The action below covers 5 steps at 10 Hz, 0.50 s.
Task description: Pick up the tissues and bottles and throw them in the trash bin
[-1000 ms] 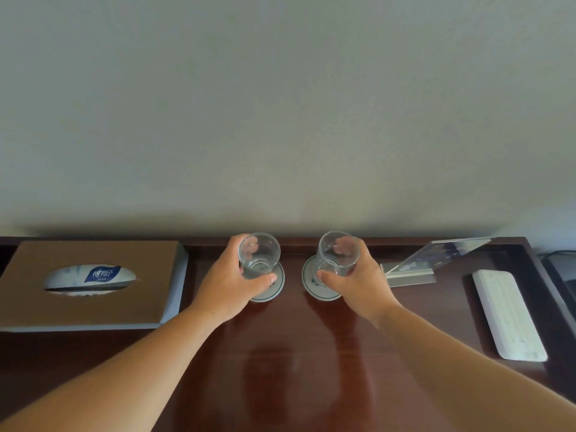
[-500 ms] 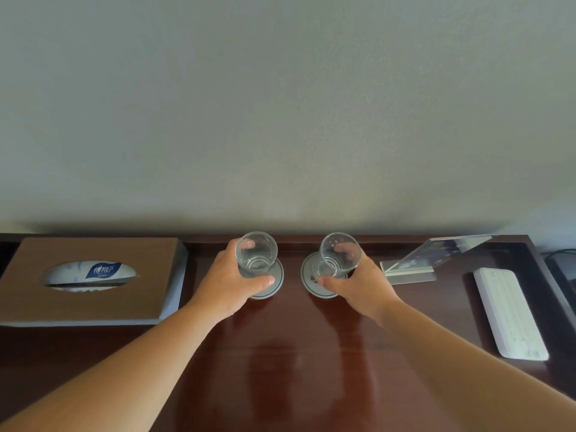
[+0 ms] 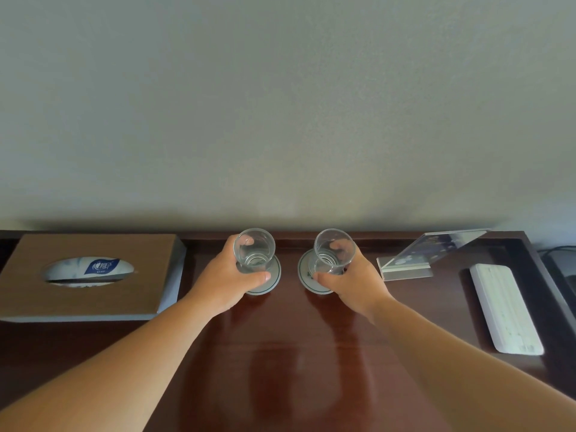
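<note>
My left hand [image 3: 227,283] is wrapped around a clear drinking glass [image 3: 254,249] that stands on a round grey coaster [image 3: 270,283]. My right hand [image 3: 353,285] grips a second clear glass [image 3: 334,249] on its own coaster [image 3: 305,274]. Both glasses are upright near the back of the dark wooden table [image 3: 280,353]. At the far left a brown tissue box [image 3: 93,304] shows a white and blue tissue pack [image 3: 90,268] through its oval slot. No bottle, loose tissue or trash bin is in view.
A clear acrylic sign stand [image 3: 433,254] leans at the back right. A white flat remote-like slab [image 3: 505,307] lies near the right edge. A dark cable [image 3: 558,251] runs beyond the table's right rim. A plain wall stands directly behind the table.
Both glasses have come down from a slight lift and tilt to stand on their coasters. My hands have stayed on them.
</note>
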Tool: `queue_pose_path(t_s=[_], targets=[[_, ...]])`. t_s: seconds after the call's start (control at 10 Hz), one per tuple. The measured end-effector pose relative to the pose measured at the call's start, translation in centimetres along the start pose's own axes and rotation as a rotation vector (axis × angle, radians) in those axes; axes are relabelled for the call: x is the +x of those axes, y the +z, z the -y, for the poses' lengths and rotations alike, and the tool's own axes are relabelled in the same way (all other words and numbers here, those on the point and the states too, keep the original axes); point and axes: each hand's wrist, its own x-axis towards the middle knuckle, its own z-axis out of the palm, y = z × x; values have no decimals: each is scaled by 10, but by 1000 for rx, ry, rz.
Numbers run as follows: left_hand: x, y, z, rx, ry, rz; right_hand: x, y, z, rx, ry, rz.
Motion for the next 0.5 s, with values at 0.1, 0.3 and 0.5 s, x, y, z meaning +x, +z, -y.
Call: queue_pose_path(t_s=[0.1,0.3,0.5], targets=[[1,-1,0,-12,-4,15,-2,2,-1,21,15,-7],[-3,0,2,-39,5,29,-3,0,-1,45,1,-2],[-21,-6,9,-40,-27,-17,-17,-8,3,92,-42,-37]])
